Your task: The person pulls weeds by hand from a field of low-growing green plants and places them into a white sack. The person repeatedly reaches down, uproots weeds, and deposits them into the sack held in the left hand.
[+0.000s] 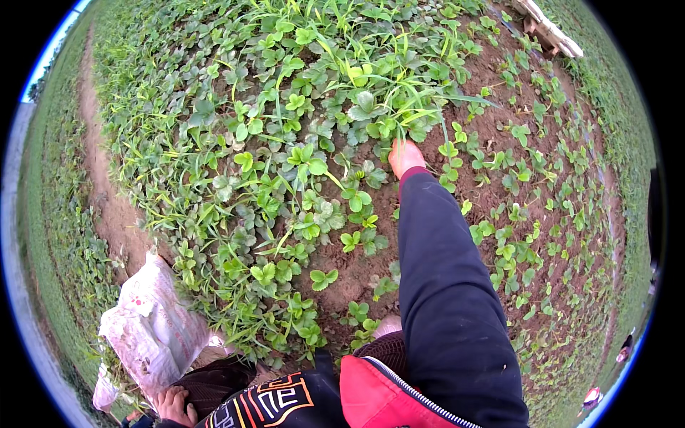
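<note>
My right hand [406, 158] reaches down into the bed, at the base of a tuft of long grass blades [415, 101] among strawberry plants [366, 107]. Leaves hide its fingers, so whether they grip anything does not show. The dark sleeve [449, 267] of that arm spans the right middle of the view. At the bottom left, my left hand [174, 405] rests on my dark-trousered knee [219, 382] with nothing seen in it. Just beyond that knee a white woven sack [155, 321] with red print stands crumpled, its contents hidden.
Bare brown soil [342, 267] shows between plants. A dirt path [101, 160] runs along the left. A thin pale line [586, 134] follows the bed's right side. A pale wooden object [551, 29] lies at the upper right. Distant people [591, 397] appear at the lower right rim.
</note>
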The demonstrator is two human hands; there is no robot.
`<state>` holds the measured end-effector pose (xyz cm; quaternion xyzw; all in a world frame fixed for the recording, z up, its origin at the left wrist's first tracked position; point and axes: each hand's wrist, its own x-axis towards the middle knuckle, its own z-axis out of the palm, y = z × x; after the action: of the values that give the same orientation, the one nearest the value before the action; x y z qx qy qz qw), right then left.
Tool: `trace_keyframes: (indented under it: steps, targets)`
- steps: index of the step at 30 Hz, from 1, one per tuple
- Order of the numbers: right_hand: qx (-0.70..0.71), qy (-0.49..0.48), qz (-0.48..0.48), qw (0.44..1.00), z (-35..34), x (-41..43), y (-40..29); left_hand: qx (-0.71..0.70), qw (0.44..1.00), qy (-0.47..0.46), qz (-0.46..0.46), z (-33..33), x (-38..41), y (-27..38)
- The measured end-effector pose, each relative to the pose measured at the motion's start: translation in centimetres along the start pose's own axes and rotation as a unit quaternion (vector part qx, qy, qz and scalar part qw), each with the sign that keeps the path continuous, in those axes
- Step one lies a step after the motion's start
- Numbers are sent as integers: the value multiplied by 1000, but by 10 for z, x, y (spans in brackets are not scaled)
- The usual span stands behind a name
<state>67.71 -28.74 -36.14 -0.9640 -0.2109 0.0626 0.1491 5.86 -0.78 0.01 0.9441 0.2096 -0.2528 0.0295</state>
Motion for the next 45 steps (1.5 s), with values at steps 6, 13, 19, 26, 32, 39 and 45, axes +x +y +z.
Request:
trace_keyframes:
  steps: [6,13,19,26,32,39,45]
  targets:
    - [56,-51,59,995,-32,-9,-16,-12,1000,4,0,-2,-5,1]
    - [159,32,123,979,-45,-23,-5,-3,1000,13,9,0,-7,-2]
    - [216,33,82,972,-46,-6,-25,-16,999,19,20,0,-9,-1]
    - [141,-75,94,983,-67,9,-71,-28,1000,5,-7,-8,-12,7]
    - [34,60,83,994,-32,20,-19,-46,999,10,0,-5,-4,6]
    - [131,122,158,971,-23,-8,-19,-31,999,16,18,-10,-5,8]
    - [192,182,166,950,19,-6,43,-36,998,29,41,-2,4,2]
